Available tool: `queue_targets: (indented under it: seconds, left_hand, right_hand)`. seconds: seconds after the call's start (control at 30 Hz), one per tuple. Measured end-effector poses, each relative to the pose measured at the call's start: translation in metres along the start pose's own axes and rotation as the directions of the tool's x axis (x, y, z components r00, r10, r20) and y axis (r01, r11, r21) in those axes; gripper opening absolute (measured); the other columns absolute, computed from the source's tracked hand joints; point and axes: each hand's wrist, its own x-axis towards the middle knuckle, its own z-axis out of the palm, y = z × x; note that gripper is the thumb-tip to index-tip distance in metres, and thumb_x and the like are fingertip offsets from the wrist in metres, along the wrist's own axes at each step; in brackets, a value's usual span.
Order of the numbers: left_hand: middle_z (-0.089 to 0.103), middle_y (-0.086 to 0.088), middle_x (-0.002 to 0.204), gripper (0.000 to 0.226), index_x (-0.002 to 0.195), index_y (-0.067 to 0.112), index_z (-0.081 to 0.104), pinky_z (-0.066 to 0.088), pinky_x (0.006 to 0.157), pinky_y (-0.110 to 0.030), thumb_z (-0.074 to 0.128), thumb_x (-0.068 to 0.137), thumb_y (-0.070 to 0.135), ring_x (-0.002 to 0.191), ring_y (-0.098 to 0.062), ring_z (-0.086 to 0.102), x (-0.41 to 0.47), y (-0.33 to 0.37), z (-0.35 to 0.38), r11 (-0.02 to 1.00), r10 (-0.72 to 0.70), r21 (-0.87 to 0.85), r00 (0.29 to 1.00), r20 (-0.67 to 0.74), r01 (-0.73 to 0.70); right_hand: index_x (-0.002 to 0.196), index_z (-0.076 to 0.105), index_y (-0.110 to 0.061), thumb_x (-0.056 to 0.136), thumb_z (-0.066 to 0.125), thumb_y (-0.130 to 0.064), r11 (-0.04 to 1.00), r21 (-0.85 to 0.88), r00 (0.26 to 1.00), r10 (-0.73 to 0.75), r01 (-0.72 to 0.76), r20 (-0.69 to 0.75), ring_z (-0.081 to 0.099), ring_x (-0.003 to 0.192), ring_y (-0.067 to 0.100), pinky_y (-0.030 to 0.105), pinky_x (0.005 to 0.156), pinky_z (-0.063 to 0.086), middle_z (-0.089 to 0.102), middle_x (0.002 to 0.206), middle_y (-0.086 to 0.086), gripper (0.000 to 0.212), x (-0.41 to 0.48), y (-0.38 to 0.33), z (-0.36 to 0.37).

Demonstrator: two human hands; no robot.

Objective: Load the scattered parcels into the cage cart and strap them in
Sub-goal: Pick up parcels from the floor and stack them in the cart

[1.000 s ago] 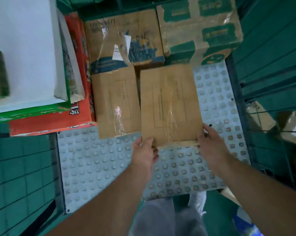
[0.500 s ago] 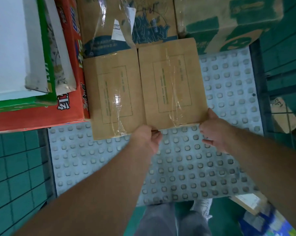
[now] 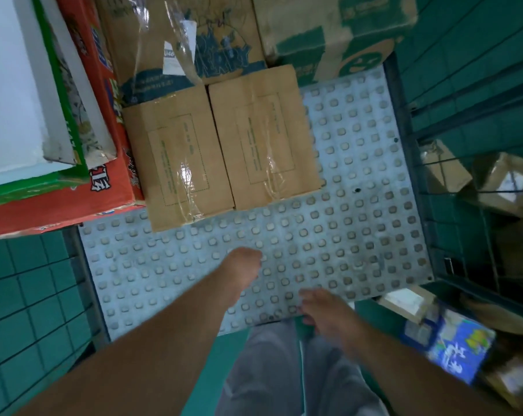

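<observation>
Two plain brown parcels lie side by side on the studded grey cart floor: the left parcel and the right parcel, both taped with clear tape. Behind them stand a brown box with blue print and a green-printed box. My left hand hovers over the floor, below the parcels, fingers loosely curled and holding nothing. My right hand is near the cart's front edge, blurred, with fingers relaxed and empty.
A red box with a green-and-white box on top fills the cart's left side. Wire cage walls rise on the right. Outside on the green floor lie more parcels: brown ones and a blue one.
Both hands let go of the right brown parcel and pulled back toward me. That parcel now rests on the cart floor beside the left one.
</observation>
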Motion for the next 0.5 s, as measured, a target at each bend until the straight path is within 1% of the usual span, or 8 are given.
queue_targets:
  seconds: [0.03,0.1,0.17,0.23,0.3,0.4,0.47,0.5]
  left_hand:
    - [0.063,-0.009,0.113,0.018,0.097,0.017,0.057,0.048,0.081,-0.032,0.043,0.107,0.015,0.097,-0.024,0.059,-0.012,-0.012,0.008,0.997,0.013,0.082,1.0,0.004,-0.014]
    - [0.066,-0.012,0.114,0.023,0.086,0.017,0.056,0.045,0.076,-0.031,0.043,0.105,0.014,0.093,-0.026,0.06,-0.039,-0.028,0.021,0.984,0.023,0.174,0.999,0.022,-0.026]
    - [0.07,-0.009,0.115,0.019,0.097,0.014,0.061,0.048,0.072,-0.03,0.044,0.106,0.019,0.088,-0.023,0.063,-0.068,-0.042,0.029,0.98,0.015,0.2,0.999,0.044,-0.024]
    - [0.071,-0.012,0.12,0.023,0.112,0.01,0.064,0.055,0.085,-0.036,0.047,0.106,0.024,0.094,-0.023,0.065,-0.101,-0.052,0.036,0.957,0.096,0.268,0.993,0.065,-0.11]
    - [0.07,-0.014,0.12,0.019,0.109,0.013,0.063,0.055,0.09,-0.039,0.048,0.105,0.024,0.096,-0.023,0.064,-0.123,-0.057,0.04,0.93,0.18,0.317,0.982,0.054,-0.188]
    - [0.065,-0.011,0.103,0.012,0.099,0.013,0.059,0.049,0.072,-0.032,0.049,0.103,0.018,0.089,-0.025,0.059,-0.172,-0.052,0.054,0.907,0.231,0.354,0.972,0.033,-0.228]
    - [0.06,-0.014,0.095,0.017,0.086,0.013,0.057,0.041,0.069,-0.031,0.048,0.101,0.015,0.084,-0.026,0.055,-0.203,-0.047,0.069,0.896,0.241,0.379,0.97,0.024,-0.232]
    - [0.058,-0.014,0.093,0.022,0.08,0.015,0.055,0.039,0.069,-0.031,0.047,0.101,0.015,0.083,-0.025,0.053,-0.221,-0.045,0.082,0.88,0.266,0.404,0.964,0.02,-0.251]
  right_hand:
    - [0.096,0.063,-0.02,0.105,0.05,-0.024,0.997,0.07,0.999,0.021,-0.023,0.03,0.063,0.089,0.018,0.028,0.068,0.048,0.066,0.099,0.002,0.016,-0.021,0.014,-0.001]
    - [0.105,0.063,-0.021,0.105,0.052,-0.034,0.973,0.218,0.997,0.077,-0.076,0.005,0.065,0.097,0.017,0.029,0.074,0.047,0.071,0.106,0.0,0.017,-0.058,0.04,-0.01]
    - [0.113,0.066,-0.02,0.102,0.057,-0.036,0.934,0.346,0.993,0.109,-0.083,-0.055,0.069,0.1,0.022,0.033,0.082,0.049,0.076,0.106,0.003,0.021,-0.085,0.068,-0.025]
    - [0.115,0.066,-0.018,0.102,0.058,-0.035,0.914,0.404,0.985,0.096,-0.03,-0.145,0.069,0.101,0.026,0.036,0.085,0.05,0.077,0.105,0.006,0.023,-0.12,0.092,-0.041]
    - [0.116,0.065,-0.016,0.103,0.056,-0.031,0.915,0.402,0.972,0.072,0.025,-0.224,0.068,0.099,0.027,0.036,0.082,0.049,0.075,0.105,0.009,0.021,-0.136,0.111,-0.059]
    - [0.116,0.064,-0.015,0.104,0.053,-0.024,0.929,0.355,0.955,0.009,0.101,-0.295,0.067,0.095,0.022,0.03,0.072,0.045,0.072,0.105,0.007,0.018,-0.173,0.138,-0.08]
    - [0.115,0.064,-0.018,0.103,0.055,-0.023,0.932,0.328,0.948,-0.047,0.155,-0.315,0.067,0.094,0.018,0.028,0.069,0.046,0.071,0.105,0.003,0.016,-0.195,0.156,-0.094]
    - [0.114,0.065,-0.02,0.102,0.056,-0.024,0.933,0.306,0.94,-0.081,0.188,-0.33,0.068,0.095,0.018,0.03,0.073,0.049,0.071,0.105,0.0,0.015,-0.207,0.168,-0.101]
